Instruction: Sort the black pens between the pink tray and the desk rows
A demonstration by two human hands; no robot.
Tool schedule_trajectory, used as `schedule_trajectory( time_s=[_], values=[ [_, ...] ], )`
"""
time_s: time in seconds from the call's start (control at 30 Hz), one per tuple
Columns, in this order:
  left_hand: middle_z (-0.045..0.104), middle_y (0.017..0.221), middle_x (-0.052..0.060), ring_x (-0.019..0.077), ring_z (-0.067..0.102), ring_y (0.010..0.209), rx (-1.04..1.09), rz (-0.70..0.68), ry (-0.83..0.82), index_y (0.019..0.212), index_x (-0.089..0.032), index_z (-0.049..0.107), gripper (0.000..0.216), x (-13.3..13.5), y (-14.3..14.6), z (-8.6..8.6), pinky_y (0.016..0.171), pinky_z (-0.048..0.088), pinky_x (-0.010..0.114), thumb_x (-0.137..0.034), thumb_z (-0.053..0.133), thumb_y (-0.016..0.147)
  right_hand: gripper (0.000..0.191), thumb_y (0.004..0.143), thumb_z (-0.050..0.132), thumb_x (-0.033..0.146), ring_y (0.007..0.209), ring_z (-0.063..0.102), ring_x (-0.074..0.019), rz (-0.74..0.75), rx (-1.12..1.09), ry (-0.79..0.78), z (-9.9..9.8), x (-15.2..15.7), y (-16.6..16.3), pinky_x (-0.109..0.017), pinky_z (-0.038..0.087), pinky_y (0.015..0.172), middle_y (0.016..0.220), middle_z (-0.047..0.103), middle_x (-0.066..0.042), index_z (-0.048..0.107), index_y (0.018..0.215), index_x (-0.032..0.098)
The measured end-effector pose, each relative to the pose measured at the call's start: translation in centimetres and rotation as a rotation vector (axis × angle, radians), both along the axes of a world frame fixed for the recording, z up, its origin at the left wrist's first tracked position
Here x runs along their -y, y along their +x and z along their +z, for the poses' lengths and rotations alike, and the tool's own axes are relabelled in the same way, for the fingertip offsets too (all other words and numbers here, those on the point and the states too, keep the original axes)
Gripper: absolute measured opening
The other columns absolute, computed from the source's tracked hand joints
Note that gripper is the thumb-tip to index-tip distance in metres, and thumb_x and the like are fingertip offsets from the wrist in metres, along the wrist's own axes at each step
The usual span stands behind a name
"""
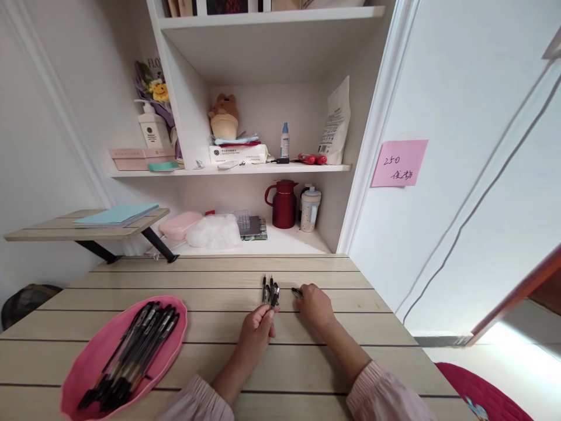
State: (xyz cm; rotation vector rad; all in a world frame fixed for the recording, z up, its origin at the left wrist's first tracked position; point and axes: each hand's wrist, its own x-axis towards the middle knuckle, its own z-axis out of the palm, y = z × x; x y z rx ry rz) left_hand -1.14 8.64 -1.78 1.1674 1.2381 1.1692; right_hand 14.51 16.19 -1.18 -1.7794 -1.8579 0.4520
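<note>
My left hand [258, 328] is closed, thumb against fingers, on a black pen [274, 297] that points away from me over the table. Just beyond those fingers, more slim black pen pieces [265, 287] with thin tips stand out side by side; I cannot tell which of them the hand also grips. To the right, my right hand [314, 305] is curled close to the tabletop. A short black pen part [297, 292] shows at its fingertips, the rest hidden by the hand. At the left, a pink scalloped tray [180, 327] holds several black capped pens [140, 345].
The slatted wooden table [210, 356] meets a white shelf unit [245, 171] at the back. A small raised stand [44, 229] bears blue paper [116, 215]. A red jug [284, 204] and a speckled cup [310, 209] stand on the lower shelf. A pink note [400, 163] sticks to the wall.
</note>
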Motion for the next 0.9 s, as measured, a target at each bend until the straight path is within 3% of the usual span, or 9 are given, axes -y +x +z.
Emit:
schedule_trajectory(
  time_s=[0.07,0.13,0.23,0.33,0.53,0.9],
  values=[
    [0.041,0.044,-0.008,0.0038,0.024,0.031,-0.015,-0.011,0.002,0.101,-0.012,0.058,0.044,0.0,0.0,-0.1,0.035,0.015,0.019,-0.044,0.048,0.073,0.003,0.064,0.051,0.015,0.068,0.055,-0.0175,-0.002,-0.124,-0.005,0.6,-0.3,0.6,-0.026,0.033,0.056,0.07,0.059,-0.006,0.052,0.065,0.017],
    [0.041,0.044,-0.008,0.0041,0.024,0.032,-0.032,-0.018,0.007,0.1,-0.012,0.059,0.043,-0.1,0.0,-0.3,0.035,0.016,0.019,-0.044,0.049,0.074,0.003,0.065,0.051,0.02,0.059,0.052,-0.0137,0.034,-0.399,-0.044,1.3,-0.4,0.6,-0.024,0.032,0.051,0.062,0.055,-0.001,0.049,0.065,0.019],
    [0.041,0.044,-0.008,0.0047,0.025,0.033,-0.052,-0.023,0.019,0.101,-0.012,0.059,0.043,-0.2,0.0,-0.6,0.036,0.016,0.019,-0.043,0.048,0.074,0.014,0.062,0.057,0.027,0.051,0.046,-0.0098,0.136,-0.992,-0.152,2.4,-0.1,0.0,-0.022,0.029,0.046,0.058,0.05,0.003,0.047,0.068,0.019],
    [0.042,0.043,-0.007,0.0053,0.025,0.035,-0.068,-0.023,0.034,0.099,-0.012,0.06,0.043,-0.2,0.0,-0.8,0.037,0.017,0.019,-0.044,0.048,0.074,0.027,0.056,0.065,0.028,0.05,0.046,-0.0084,0.186,-1.259,-0.175,3.2,0.5,-0.8,-0.021,0.028,0.045,0.059,0.051,0.005,0.051,0.077,0.019],
    [0.042,0.044,-0.007,0.0064,0.028,0.037,-0.106,-0.03,0.049,0.099,-0.012,0.061,0.043,-0.3,-0.1,-0.8,0.039,0.02,0.019,-0.044,0.048,0.074,0.031,0.056,0.065,0.029,0.053,0.048,-0.0097,0.261,-1.272,-0.179,3.8,1.2,-1.3,-0.021,0.03,0.046,0.059,0.052,0.004,0.053,0.083,0.018],
    [0.041,0.044,-0.007,0.0064,0.029,0.038,-0.142,-0.051,0.077,0.09,-0.013,0.061,0.036,-0.1,0.0,-0.3,0.039,0.021,0.019,-0.042,0.045,0.076,0.016,0.057,0.059,0.021,0.047,0.048,-0.0082,0.427,-0.991,-0.358,4.2,2.7,-2.3,-0.02,0.025,0.044,0.051,0.05,0.006,0.055,0.072,0.017]
  ],
)
